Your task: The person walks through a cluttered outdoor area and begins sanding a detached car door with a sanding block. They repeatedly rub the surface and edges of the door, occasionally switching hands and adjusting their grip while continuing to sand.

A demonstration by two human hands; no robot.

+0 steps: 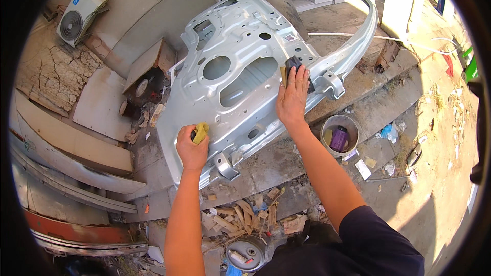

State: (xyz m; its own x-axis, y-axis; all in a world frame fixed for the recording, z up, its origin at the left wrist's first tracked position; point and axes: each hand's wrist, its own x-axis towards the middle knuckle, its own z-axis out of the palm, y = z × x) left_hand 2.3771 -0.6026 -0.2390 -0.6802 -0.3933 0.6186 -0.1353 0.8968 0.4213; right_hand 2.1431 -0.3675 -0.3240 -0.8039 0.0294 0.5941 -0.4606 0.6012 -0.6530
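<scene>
A bare silver-grey car door [240, 36], full of cut-out openings, lies tilted in front of me with its window frame toward the upper right. My right hand [293, 94] rests over a black sanding block [293, 63] on the door's right part, with a strip of yellow-brown paper along the block's left side. Near the door's lower left edge, my left hand [191, 149] is closed around a crumpled yellow sheet [201, 132]. A small black piece also shows in that fist; its kind is unclear.
Right of the door stands a bucket [327, 132] with a purple container [339, 138] inside. Broken wood scraps [243, 217] and a lidded tin [245, 253] lie below. Old body panels [71, 148] lean at left, below an air-conditioner unit [82, 13].
</scene>
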